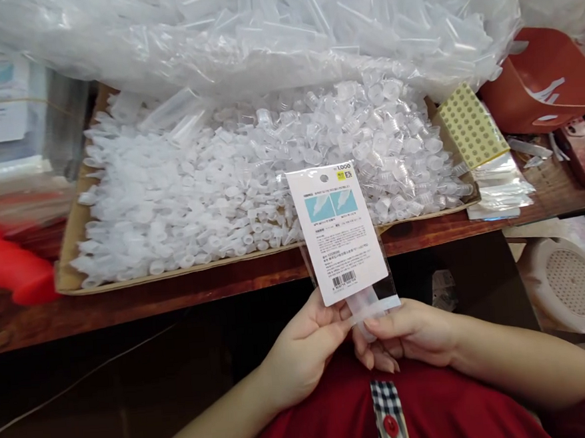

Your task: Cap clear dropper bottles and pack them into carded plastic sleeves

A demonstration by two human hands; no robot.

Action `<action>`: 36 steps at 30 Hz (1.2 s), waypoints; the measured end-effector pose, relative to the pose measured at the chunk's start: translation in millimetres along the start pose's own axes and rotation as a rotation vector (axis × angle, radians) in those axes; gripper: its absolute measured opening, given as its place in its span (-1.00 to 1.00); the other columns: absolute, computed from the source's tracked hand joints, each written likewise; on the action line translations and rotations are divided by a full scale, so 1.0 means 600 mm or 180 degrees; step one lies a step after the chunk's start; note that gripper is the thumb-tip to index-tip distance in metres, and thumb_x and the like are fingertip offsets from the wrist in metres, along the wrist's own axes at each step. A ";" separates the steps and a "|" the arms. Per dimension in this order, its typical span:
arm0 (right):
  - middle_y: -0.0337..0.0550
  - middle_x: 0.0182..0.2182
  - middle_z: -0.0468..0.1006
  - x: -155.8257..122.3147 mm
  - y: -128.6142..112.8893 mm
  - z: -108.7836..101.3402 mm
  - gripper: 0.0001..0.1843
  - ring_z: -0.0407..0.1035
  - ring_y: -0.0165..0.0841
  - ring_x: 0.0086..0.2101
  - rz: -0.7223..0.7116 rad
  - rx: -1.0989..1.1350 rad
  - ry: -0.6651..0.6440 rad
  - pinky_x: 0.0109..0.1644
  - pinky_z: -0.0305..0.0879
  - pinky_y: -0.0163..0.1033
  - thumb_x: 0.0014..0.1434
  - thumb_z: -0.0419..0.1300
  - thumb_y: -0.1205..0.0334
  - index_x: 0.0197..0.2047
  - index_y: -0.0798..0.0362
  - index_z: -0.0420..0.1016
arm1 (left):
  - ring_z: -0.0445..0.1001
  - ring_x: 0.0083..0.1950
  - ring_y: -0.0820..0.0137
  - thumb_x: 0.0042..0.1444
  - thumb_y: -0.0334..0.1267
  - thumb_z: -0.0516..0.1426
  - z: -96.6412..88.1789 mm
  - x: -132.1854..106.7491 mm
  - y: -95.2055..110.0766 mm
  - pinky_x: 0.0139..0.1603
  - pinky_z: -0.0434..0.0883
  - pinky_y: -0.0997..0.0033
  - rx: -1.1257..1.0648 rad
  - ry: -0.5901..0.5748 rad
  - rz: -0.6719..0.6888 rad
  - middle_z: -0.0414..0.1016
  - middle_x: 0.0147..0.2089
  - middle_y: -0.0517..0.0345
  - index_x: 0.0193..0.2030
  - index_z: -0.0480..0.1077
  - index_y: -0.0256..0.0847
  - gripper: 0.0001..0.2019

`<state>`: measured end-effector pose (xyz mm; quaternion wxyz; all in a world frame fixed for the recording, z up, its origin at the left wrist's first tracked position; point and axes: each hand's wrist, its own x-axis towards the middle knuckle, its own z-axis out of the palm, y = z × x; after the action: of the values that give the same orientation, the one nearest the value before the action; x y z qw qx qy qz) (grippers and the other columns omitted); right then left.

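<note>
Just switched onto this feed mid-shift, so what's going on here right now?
A person in a red top holds a clear retail pouch with a printed card insert upright above their lap. The left hand pinches its lower edge, and the right hand grips a small clear plastic piece at the pouch's bottom. On the wooden table ahead sits a cardboard tray heaped with small clear plastic pieces, with more bagged behind.
</note>
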<state>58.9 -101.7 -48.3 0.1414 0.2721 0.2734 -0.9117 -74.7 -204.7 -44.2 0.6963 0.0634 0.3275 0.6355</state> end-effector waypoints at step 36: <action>-0.08 -0.42 0.54 -0.033 -0.049 0.022 -0.48 0.44 -0.29 -0.45 -0.3265 -0.6547 0.3291 -0.39 0.32 -0.20 0.33 -0.04 -0.02 0.03 0.31 0.37 | 0.24 0.34 0.20 0.17 -0.45 0.17 0.011 -0.001 -0.035 0.38 0.11 0.12 0.0330 -0.0326 0.0135 0.50 0.18 0.22 0.08 0.47 0.07 -0.61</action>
<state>57.6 -83.4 -15.2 -0.2054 0.2235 0.9527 -0.0148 -53.6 -207.1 -49.6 0.6943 0.1388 0.3225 0.6282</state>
